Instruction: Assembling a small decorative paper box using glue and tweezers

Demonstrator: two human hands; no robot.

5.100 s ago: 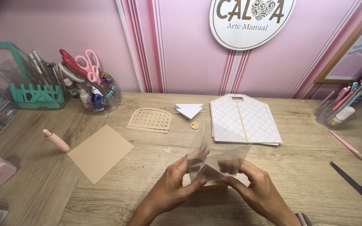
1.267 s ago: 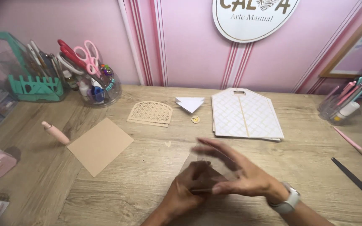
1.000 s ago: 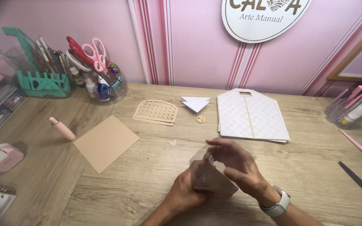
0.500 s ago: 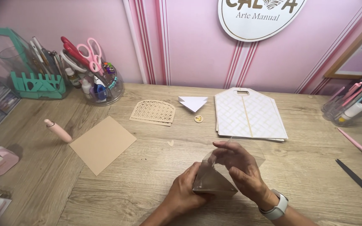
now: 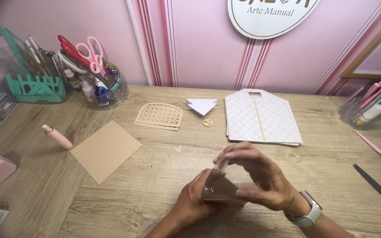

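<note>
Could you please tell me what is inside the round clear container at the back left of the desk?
The clear container holds pink scissors, red-handled scissors and small bottles; its bottom is too cluttered to tell.

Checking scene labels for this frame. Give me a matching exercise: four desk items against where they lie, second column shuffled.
Things:
1. tan card square
2. lattice cutout
3. white patterned bag shape
4. clear sheet with brown card

Places:
A. held between left hand and right hand
B. left of the hands, near the pink tool
C. far right of centre, flat, handle slot at top
D. in front of the scissors jar

Pairs: 1-B, 2-D, 3-C, 4-A
</note>
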